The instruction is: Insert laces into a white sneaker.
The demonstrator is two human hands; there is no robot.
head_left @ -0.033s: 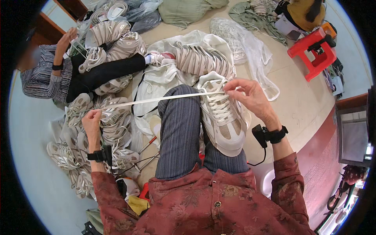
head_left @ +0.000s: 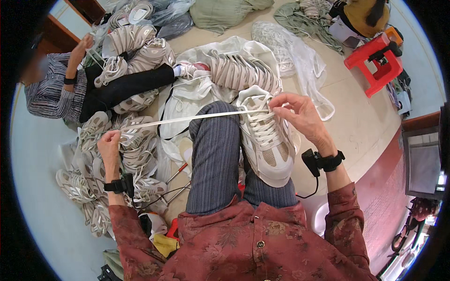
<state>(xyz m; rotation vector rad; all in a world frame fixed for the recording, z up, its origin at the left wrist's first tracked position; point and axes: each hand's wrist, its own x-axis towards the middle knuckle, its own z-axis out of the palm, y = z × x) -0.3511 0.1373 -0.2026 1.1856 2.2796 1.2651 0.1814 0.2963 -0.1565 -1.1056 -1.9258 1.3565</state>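
Observation:
A white and beige sneaker (head_left: 267,150) rests on my right thigh, its toe toward me and its laces crossed over the tongue. A flat white shoelace (head_left: 187,117) stretches taut from the sneaker's upper eyelets across my left knee. At its far-left end my left hand (head_left: 109,143) is closed in a pinch on the lace. My right hand (head_left: 297,114) pinches with thumb and forefinger at the lace by the sneaker's collar, the other fingers bent.
Sneakers (head_left: 136,154) lie heaped on the left, and a row of them (head_left: 241,72) sits on white sheeting ahead. Another person (head_left: 56,93) sits at the left, holding laces above a shoe. A red stool (head_left: 375,63) stands far right. A plastic bag (head_left: 300,61) lies on the floor.

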